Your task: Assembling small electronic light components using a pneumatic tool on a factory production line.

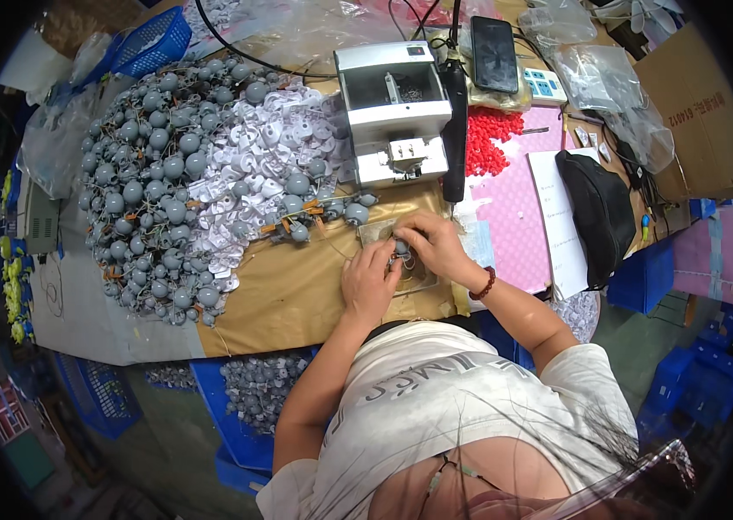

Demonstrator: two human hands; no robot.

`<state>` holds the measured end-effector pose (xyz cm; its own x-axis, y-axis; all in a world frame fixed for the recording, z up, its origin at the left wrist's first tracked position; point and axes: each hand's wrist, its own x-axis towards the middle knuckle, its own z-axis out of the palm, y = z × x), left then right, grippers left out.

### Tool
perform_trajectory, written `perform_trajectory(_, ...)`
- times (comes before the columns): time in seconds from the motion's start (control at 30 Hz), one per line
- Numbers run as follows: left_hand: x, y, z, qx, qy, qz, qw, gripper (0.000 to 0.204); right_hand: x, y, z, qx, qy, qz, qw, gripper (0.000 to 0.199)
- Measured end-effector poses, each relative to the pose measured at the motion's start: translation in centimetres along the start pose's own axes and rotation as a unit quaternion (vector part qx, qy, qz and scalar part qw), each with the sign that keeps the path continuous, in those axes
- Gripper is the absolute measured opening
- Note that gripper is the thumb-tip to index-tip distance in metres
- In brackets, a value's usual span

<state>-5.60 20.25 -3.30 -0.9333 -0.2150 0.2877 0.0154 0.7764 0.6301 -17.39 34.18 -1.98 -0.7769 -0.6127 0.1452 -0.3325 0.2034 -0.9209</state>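
My left hand point(369, 279) and my right hand point(431, 243) meet over a small clear plate point(384, 232) on the brown table top. Together they pinch a small grey round part point(401, 248) with thin wires. My right wrist wears a dark red bead bracelet point(482, 284). A short row of the same grey wired parts point(314, 212) lies just left of my hands. Behind them stands a small white and grey bench machine point(394, 108).
A big heap of grey wired balls point(154, 182) and white plastic pieces point(258, 152) fills the left of the table. Red beads point(489, 139), a phone point(494, 54), a black pouch point(599, 212) and paper lie right. A blue bin point(249, 390) of grey parts sits below the table edge.
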Motion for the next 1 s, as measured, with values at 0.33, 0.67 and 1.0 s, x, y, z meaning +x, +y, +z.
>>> perform_trajectory(0.33,-2.2,-0.5,-3.5,-0.136,0.015,-0.055,0.989,0.039,2.9,-3.9,1.5,0.355,-0.042,0.185,0.915,0.023)
perform_trajectory(0.67,-15.3,-4.8,-23.0,0.025,-0.257,-0.319,0.912,0.037,2.0,-0.4,-0.2,0.315,-0.103,0.210,0.920,0.023)
perform_trajectory(1.0,-1.1,-10.7,-19.6,0.339,0.082,-0.093,0.932,0.024,-0.1,0.4,-2.0,0.295,-0.099,0.243,0.919,0.020)
